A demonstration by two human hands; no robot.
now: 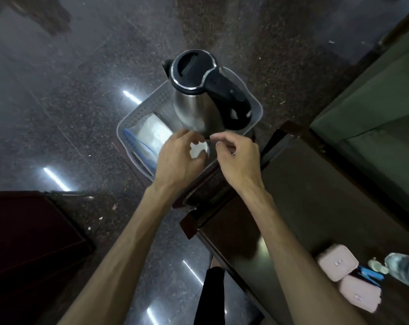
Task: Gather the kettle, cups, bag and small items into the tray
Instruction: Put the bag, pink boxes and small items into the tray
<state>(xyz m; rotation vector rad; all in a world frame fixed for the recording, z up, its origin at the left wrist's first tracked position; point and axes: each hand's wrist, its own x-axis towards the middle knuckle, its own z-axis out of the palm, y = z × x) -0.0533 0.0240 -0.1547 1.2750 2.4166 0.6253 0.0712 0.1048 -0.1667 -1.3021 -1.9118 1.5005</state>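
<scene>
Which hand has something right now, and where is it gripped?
The left hand curls around a small white item, probably a cup, over the tray; the exact grip is hidden. The right hand looks empty.

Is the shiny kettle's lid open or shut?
Shut. The black lid lies flat inside the rim of the steel kettle, which stands upright in the grey tray.

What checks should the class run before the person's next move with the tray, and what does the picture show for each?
1. Kettle upright inside tray: ok.
2. Clear bag lying in tray: ok.
3. Cup in tray: cannot tell, hands cover it.
4. Left hand grip on cup: cannot tell.
5. Right hand free: cannot tell, fingers curled.
6. Pink cases on the wooden surface gathered: not ok.
</scene>
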